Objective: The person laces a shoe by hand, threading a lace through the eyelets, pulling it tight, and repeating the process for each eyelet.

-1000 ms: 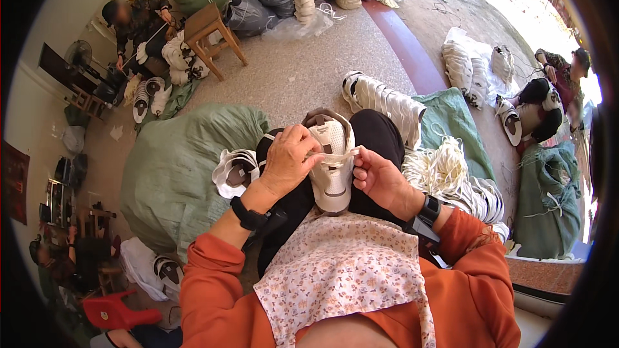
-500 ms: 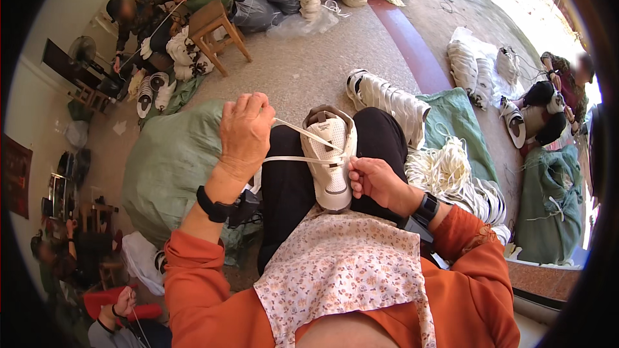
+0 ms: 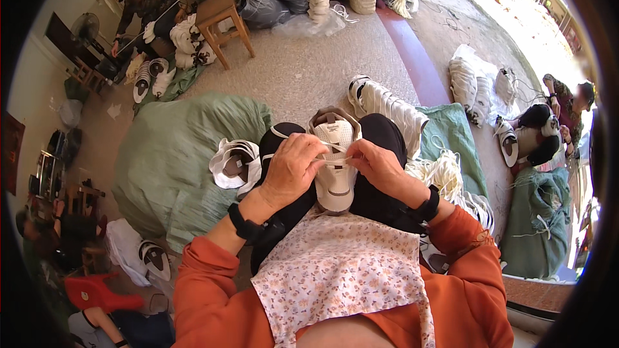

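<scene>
Between my knees rests a white and beige sneaker (image 3: 335,188), its toe toward me and its opening away from me. My left hand (image 3: 293,166) is closed at the left side of its tongue, fingertips pinching a white shoelace (image 3: 333,160). From the right, my right hand (image 3: 382,166) pinches the same lace beside the eyelets. The lace crosses the tongue between both hands, and a loop of it lies over my left knee. Exact fingertip contact is partly hidden by the fingers.
Beside my left leg, white shoe uppers (image 3: 236,164) lie against a big green sack (image 3: 187,167). To the right are a row of nested shoes (image 3: 387,106), a heap of white laces (image 3: 438,174) and a green sheet (image 3: 454,135). Other people work around, near a wooden stool (image 3: 219,19).
My left hand has come down and right from its raised place, bringing the stretched lace to the shoe. My right hand has shifted slightly up. Shoe uppers at the left are now uncovered.
</scene>
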{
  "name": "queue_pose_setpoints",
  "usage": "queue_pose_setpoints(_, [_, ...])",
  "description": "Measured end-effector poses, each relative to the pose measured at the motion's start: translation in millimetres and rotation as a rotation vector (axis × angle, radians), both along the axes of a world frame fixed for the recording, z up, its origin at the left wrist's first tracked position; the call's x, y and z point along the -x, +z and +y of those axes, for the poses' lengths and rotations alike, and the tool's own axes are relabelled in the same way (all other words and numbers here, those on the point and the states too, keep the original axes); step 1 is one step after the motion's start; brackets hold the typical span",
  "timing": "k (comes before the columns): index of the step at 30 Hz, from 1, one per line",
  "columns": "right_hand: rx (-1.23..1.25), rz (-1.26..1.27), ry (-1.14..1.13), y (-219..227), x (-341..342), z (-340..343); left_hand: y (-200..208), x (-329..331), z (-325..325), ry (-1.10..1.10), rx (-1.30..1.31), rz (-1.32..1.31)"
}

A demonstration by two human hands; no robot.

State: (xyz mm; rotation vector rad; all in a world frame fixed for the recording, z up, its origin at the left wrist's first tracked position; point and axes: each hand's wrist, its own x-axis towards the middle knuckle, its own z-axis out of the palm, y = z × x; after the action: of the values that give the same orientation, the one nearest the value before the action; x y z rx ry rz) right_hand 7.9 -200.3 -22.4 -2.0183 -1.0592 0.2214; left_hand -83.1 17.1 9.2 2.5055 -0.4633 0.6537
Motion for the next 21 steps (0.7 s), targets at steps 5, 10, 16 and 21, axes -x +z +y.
queue_pose_setpoints(5, [0.125,-0.04,0.024,6,-4,2,0,-26,0,-0.03,-0.113,0.016])
queue_pose_setpoints(10, [0.14,0.331,0.044,18,3,-3,-16,-36,3,-0.052,-0.175,0.049])
queue_pose_setpoints(16, [0.126,-0.176,0.166,23,-12,-13,-7,-45,0,-0.041,-0.13,0.039])
queue_pose_setpoints(21, [0.126,-0.484,0.324,15,-23,-5,-11,-60,6,-0.049,-0.172,0.231])
